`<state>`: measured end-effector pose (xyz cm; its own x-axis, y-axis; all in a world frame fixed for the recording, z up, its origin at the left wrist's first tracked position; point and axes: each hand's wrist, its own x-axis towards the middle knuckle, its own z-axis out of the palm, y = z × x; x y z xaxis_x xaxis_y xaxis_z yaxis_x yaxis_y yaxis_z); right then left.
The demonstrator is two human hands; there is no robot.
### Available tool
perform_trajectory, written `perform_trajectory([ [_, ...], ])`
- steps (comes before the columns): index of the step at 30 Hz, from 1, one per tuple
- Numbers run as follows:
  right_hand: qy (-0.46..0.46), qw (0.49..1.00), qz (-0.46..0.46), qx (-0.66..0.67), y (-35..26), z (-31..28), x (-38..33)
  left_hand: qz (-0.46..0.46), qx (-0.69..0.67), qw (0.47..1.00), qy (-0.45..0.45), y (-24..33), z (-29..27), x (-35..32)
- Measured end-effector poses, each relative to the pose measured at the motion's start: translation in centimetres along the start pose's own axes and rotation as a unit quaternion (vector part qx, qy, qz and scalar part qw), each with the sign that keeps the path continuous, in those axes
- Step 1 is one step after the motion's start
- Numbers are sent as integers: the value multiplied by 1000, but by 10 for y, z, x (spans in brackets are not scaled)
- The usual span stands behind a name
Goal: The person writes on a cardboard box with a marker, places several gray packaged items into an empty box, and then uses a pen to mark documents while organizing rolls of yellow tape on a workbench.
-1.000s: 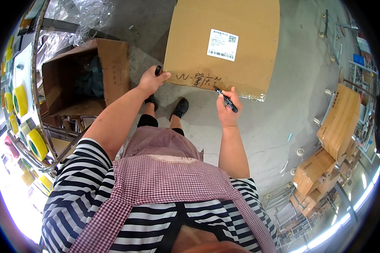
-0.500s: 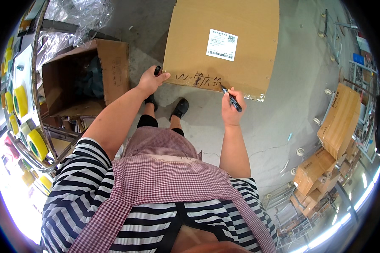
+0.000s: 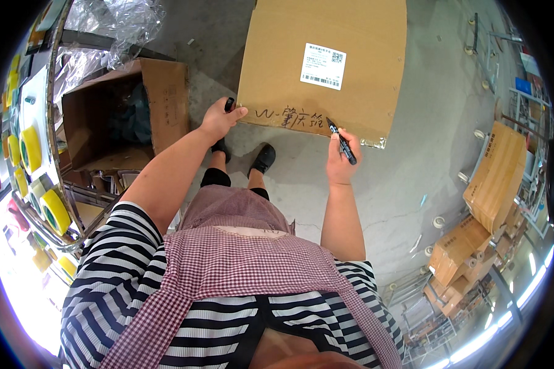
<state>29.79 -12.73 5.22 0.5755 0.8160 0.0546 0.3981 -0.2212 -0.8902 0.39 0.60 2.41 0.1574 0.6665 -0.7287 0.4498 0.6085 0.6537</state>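
Note:
A large brown cardboard box (image 3: 277, 61) stands in front of me, with a white printed label (image 3: 323, 66) on its top. Black handwriting (image 3: 289, 118) runs along the near edge of that top. My right hand (image 3: 343, 154) grips a black marker pen (image 3: 345, 146), its tip at the end of the last written character. At the box's near left corner is my left hand (image 3: 221, 118), closed round a black marker cap (image 3: 229, 104), with the thumb against the cardboard.
An opened carton (image 3: 166, 104) with dark stuff inside stands at left, clear plastic film (image 3: 120, 24) above it. Yellow tape rolls (image 3: 31, 147) crowd a rack at far left. Stacked cartons (image 3: 495, 175) and wheeled metal frames line the right side.
The marker has moved slightly right along the near edge, and further strokes now show in the last character. My left hand stays at the corner.

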Motion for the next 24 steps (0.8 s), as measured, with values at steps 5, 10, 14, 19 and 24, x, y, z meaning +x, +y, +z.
perform_trajectory([
  [5, 25, 998, -29, -48, 3, -2, 3, 40, -42, 998, 26, -2, 4, -2],
  [10, -14, 999, -29, -42, 2, -5, 2, 5, 1, 1000, -3, -1, 0, 0],
  [14, -6, 998, -40, -54, 2, -3, 0, 8, 6, 1000, -4, -3, -1, 1],
  [19, -7, 998, -53, -38, 8, -6, -1, 31, -44, 998, 23, -7, 4, 1],
  [24, -4, 998, -49, -41, 12, -9, -2, 8, -18, 1000, -8, -5, 0, 2],
])
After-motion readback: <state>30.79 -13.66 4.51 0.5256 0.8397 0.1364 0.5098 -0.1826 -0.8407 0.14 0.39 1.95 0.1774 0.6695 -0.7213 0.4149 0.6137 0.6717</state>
